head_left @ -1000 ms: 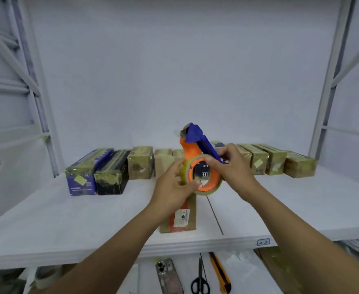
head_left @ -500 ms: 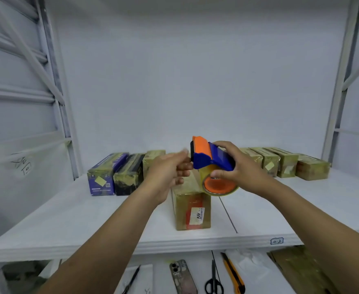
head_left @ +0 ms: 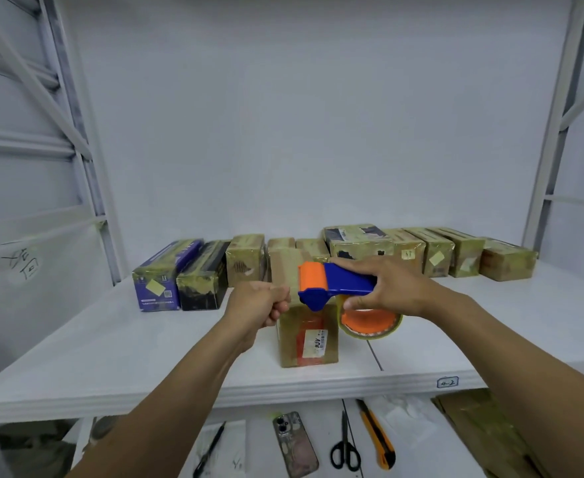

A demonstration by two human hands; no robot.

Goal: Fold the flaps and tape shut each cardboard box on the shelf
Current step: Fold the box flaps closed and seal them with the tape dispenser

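Note:
A tape-wrapped cardboard box (head_left: 306, 339) with a red and white label stands alone near the front of the white shelf (head_left: 111, 357). Just above it, my right hand (head_left: 399, 288) grips the handle of a blue and orange tape dispenser (head_left: 335, 281), held level, its orange-cored roll (head_left: 370, 322) hanging beside the box's right side. My left hand (head_left: 263, 301) is curled at the dispenser's mouth and seems to pinch the loose tape end; the clear tape is hard to make out. The box's top is partly hidden by both hands and the dispenser.
Several taped boxes line the back of the shelf, from a purple box (head_left: 166, 274) to a brown box (head_left: 507, 260). Below lie a phone (head_left: 295, 443), scissors (head_left: 345, 443), an orange utility knife (head_left: 376, 432), a pen (head_left: 209, 450) and flat cardboard (head_left: 490, 436). Metal uprights (head_left: 87, 167) flank the shelf.
The dispenser swung from upright to level and came down over the front box. My left hand left the roll and went to the dispenser's mouth. My view shifted.

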